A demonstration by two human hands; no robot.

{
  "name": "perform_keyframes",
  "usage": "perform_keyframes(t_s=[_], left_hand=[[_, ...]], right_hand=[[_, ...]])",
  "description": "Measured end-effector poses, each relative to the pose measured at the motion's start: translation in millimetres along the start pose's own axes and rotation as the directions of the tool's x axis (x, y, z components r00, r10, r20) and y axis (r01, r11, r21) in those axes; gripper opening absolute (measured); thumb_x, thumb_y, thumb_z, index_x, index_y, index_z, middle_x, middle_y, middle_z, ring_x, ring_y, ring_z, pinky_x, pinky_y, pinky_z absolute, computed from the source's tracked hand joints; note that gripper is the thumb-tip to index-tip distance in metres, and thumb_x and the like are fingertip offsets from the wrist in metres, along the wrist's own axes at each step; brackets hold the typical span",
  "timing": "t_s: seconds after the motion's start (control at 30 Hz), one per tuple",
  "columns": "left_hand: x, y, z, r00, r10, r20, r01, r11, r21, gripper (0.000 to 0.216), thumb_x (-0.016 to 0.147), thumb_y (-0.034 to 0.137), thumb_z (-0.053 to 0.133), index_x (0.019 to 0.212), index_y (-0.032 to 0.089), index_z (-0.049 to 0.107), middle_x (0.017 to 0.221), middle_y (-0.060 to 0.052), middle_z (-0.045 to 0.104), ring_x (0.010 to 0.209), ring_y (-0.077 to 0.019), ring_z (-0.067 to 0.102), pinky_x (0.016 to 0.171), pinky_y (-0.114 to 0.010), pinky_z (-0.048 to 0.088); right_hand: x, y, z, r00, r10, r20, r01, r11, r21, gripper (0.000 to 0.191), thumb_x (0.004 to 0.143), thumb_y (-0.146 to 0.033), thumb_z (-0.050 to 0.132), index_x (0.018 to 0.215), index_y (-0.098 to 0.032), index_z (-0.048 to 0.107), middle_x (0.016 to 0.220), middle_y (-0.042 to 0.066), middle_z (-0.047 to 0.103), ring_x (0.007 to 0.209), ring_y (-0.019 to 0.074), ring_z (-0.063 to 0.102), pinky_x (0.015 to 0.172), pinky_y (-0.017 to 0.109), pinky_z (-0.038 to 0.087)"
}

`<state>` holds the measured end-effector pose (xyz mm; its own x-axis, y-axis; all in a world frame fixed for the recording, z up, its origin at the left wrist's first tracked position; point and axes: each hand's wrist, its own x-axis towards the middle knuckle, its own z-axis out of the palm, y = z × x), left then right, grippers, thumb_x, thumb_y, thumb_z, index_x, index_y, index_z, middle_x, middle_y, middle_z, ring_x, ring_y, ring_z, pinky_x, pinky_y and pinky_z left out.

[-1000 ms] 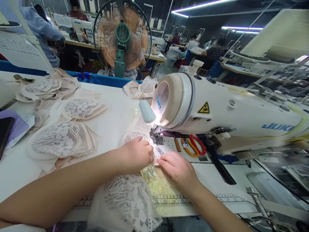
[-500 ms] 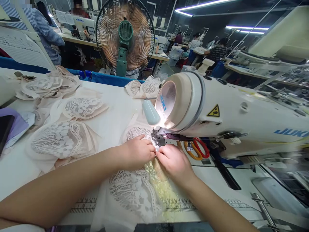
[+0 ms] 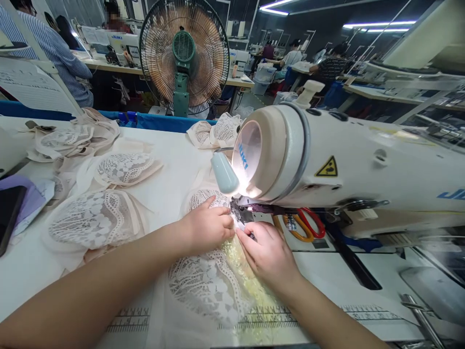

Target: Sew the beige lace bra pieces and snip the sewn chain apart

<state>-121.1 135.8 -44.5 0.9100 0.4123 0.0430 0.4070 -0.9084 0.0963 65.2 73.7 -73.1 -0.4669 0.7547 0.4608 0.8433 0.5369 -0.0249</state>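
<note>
A white lace cup piece (image 3: 203, 286) lies on the table in front of the presser foot (image 3: 238, 213) of a white sewing machine (image 3: 327, 160). My left hand (image 3: 207, 225) presses on the lace left of the foot, forefinger stretched out, other fingers curled onto the fabric. My right hand (image 3: 267, 254) pinches the lace's edge just below the foot, fingers closed on it. A yellowish lace strip (image 3: 250, 291) runs under my right hand toward the table's near edge.
Stacks of lace cups (image 3: 94, 218) lie at left on the white table (image 3: 170, 169). Red and orange scissors (image 3: 303, 225) rest behind the needle. A standing fan (image 3: 183, 55) is at the back. Other people work at far benches. A dark phone (image 3: 9, 213) lies at left.
Both hands have crept up toward the presser foot with the lace, and my left forefinger has stretched out. The view has tilted slightly upward.
</note>
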Motion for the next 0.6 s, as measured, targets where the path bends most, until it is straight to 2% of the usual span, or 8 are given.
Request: perform_keyframes(t_s=[0.27, 0.47, 0.6], left_hand=[[1.1, -11.2, -2.0, 0.997, -0.041, 0.065, 0.044, 0.998, -0.045, 0.027, 0.085, 0.017, 0.048, 0.110, 0.019, 0.060, 0.125, -0.007, 0.058, 0.124, -0.0278, 0.042, 0.104, -0.064, 0.018], [0.8, -15.1, -4.9, 0.989, -0.068, 0.132, 0.074, 0.996, -0.040, 0.041, 0.078, 0.019, 0.059, 0.119, 0.019, 0.053, 0.131, -0.007, 0.052, 0.128, -0.0319, 0.035, 0.098, -0.067, 0.024], [0.1, -17.7, -3.4, 0.987, -0.108, 0.119, 0.110, 0.994, -0.015, 0.039, 0.083, 0.015, 0.049, 0.122, 0.020, 0.050, 0.131, -0.010, 0.051, 0.128, -0.0303, 0.035, 0.096, -0.064, 0.028]], right_hand=[[0.8, 0.1, 1.7, 1.000, 0.028, 0.012, -0.027, 1.000, -0.008, 0.026, 0.088, -0.013, 0.041, 0.090, -0.015, 0.067, 0.073, 0.006, 0.053, 0.071, 0.0190, 0.043, 0.066, 0.030, 0.033], [1.8, 0.9, 3.1, 0.999, 0.047, 0.020, -0.047, 0.999, 0.017, 0.024, 0.087, -0.013, 0.042, 0.089, -0.016, 0.065, 0.071, 0.005, 0.053, 0.069, 0.0184, 0.043, 0.064, 0.029, 0.031], [2.7, 0.6, 2.8, 0.998, 0.059, 0.038, -0.061, 0.998, 0.035, 0.023, 0.087, -0.014, 0.042, 0.086, -0.017, 0.065, 0.071, 0.005, 0.052, 0.069, 0.0184, 0.042, 0.064, 0.029, 0.031]])
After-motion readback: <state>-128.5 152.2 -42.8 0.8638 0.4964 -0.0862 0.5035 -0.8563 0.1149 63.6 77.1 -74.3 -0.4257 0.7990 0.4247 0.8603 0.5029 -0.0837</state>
